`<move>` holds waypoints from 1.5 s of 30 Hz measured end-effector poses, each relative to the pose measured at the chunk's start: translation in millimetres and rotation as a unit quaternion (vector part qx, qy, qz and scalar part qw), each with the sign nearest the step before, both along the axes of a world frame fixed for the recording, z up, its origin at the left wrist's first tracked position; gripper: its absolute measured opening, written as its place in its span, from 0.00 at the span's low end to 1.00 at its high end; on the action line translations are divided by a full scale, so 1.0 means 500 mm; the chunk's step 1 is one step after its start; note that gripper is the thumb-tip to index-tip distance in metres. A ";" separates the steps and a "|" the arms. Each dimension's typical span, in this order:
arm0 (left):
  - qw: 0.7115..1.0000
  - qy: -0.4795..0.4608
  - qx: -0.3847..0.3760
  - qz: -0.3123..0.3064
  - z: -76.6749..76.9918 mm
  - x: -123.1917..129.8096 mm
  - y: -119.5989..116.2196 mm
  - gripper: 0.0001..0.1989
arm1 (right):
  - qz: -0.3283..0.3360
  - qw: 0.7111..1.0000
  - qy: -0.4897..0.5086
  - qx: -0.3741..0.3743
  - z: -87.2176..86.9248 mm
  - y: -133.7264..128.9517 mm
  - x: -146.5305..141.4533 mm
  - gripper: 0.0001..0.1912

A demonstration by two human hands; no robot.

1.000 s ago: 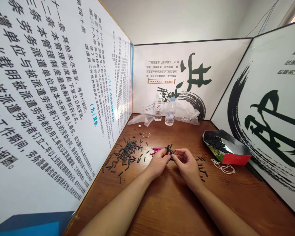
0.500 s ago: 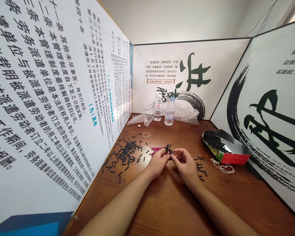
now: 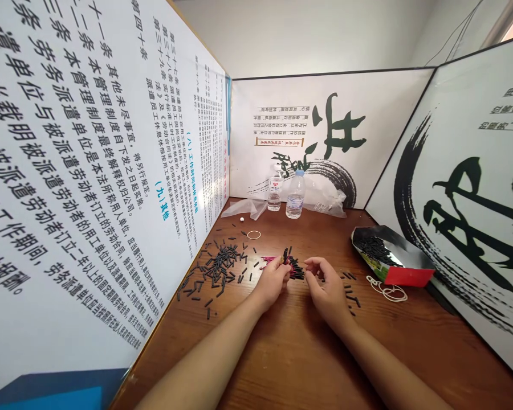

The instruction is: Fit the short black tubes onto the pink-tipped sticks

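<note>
My left hand [image 3: 273,283] is closed on a few short black sticks [image 3: 286,255], which poke up above the thumb and fingers. Just behind it lies a row of thin pink sticks with black ends [image 3: 297,269], partly covered by the hand. My right hand [image 3: 327,287] is at the right end of that row, fingers bent and apart, with nothing visible in them. Loose black sticks [image 3: 349,290] lie beside its outer edge. To the left spreads a heap of similar short black sticks [image 3: 224,263].
An open packet of black sticks [image 3: 412,274] stands at the right, by white rubber bands [image 3: 387,289]. Another band [image 3: 253,234] lies behind the heap. Two water bottles [image 3: 295,196] and clear plastic bags [image 3: 248,208] are at the back. Printed panels [image 3: 299,142] surround the table.
My right hand has drawn away to the right from my left hand, so the row's black ends show between them. My left hand still holds black sticks, slightly further left.
</note>
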State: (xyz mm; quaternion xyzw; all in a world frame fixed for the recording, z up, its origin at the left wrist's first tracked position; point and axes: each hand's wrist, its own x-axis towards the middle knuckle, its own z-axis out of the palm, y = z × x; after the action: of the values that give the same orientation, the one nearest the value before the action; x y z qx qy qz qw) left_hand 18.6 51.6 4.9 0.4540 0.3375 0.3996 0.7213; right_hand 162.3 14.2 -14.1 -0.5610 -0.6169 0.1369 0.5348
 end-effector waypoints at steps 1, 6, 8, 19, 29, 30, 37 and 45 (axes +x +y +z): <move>1.000 -0.007 -0.001 -0.002 -0.002 -0.002 0.001 0.09 | -0.004 1.000 -0.004 0.000 -0.001 0.001 0.000 0.08; 0.995 -0.080 -0.028 -0.047 -0.016 -0.015 0.011 0.09 | -0.011 1.000 -0.004 -0.012 -0.005 0.003 0.002 0.09; 0.992 -0.100 -0.044 -0.058 -0.020 -0.018 0.016 0.09 | -0.007 1.000 -0.009 -0.012 -0.006 0.003 0.002 0.08; 0.999 -0.012 -0.007 -0.033 -0.005 -0.008 0.007 0.06 | 0.015 0.999 -0.048 0.007 -0.001 -0.002 -0.001 0.12; 0.999 0.041 0.010 -0.022 0.004 0.000 -0.001 0.06 | 0.045 0.994 -0.101 0.027 0.009 -0.011 -0.010 0.18; 0.999 0.042 0.012 -0.020 0.003 0.000 -0.001 0.07 | 0.041 0.994 -0.097 0.022 0.008 -0.010 -0.009 0.17; 0.999 0.042 0.018 -0.012 -0.003 0.001 0.000 0.07 | 0.038 0.996 -0.076 -0.013 0.002 -0.008 -0.008 0.16; 0.999 0.026 0.047 0.008 0.006 0.003 -0.007 0.06 | 0.044 0.995 -0.093 -0.010 0.005 -0.008 -0.009 0.18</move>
State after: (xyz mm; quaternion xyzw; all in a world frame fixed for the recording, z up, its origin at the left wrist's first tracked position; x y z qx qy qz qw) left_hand 20.0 48.0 7.9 0.4949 0.3405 0.4093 0.6867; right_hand 157.7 10.4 -11.6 -0.5486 -0.6870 0.1136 0.4628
